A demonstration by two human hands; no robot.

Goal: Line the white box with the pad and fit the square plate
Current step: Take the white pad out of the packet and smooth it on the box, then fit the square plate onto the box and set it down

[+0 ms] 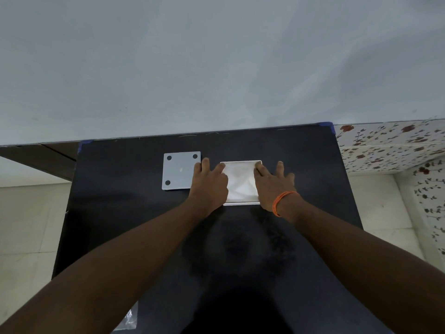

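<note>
A shallow white box [240, 162] lies on the black table, right of centre. A white pad [241, 182] lies inside it, slightly wrinkled. My left hand [210, 183] rests on the box's left side, fingers spread, fingertips on the pad. My right hand [272, 183], with an orange band at the wrist, presses flat on the right side of the pad, fingers spread. The grey square plate [179, 171] with dark round dots at its corners lies flat on the table just left of the box, its right edge under my left fingers.
The black table [144, 225] has blue tape at its far corners and stands against a pale wall. A clear plastic wrapper [128, 319] lies at the table's near left edge. A flower-patterned tiled surface [390, 145] is to the right.
</note>
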